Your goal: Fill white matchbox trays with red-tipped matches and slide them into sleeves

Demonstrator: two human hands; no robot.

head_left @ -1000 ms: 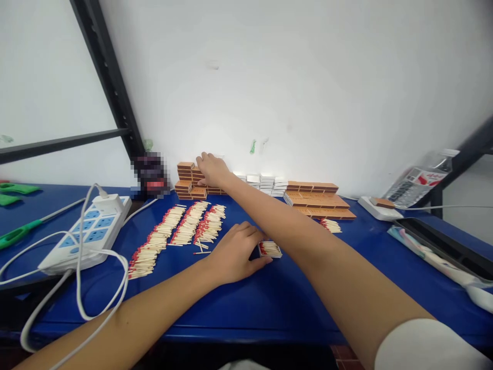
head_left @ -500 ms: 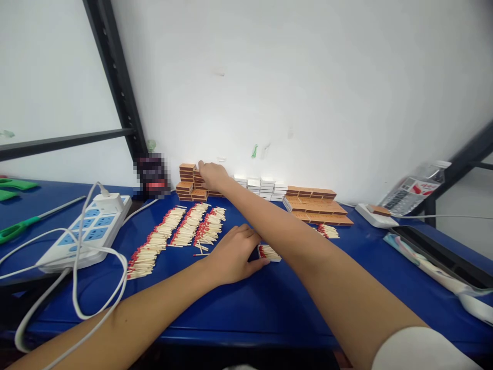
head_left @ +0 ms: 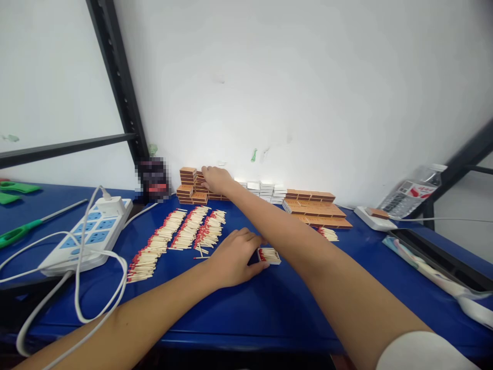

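- Left hand (head_left: 239, 257): curled narrow about the tray's left end, thumb at its near side.
- Tray (head_left: 269, 255): white, full of red-tipped matches, flat on the table (head_left: 250, 318); seemed best steadied lightly and kept level, lest matches spill.
- Right hand (head_left: 217, 180): fingers bent at the brown stack; whether they gripped a box, could not be told.
- Brown stack (head_left: 191, 187): stepped columns near the wall; a pinch on one box's sides would likely have spared its neighbours.
- Right forearm (head_left: 285, 226): slanted past the tray; called for clearance over the matches.
- Match rows (head_left: 190, 228): three, left of the left hand; best left unbrushed.
- White trays (head_left: 265, 190): stacked, right of the right hand.
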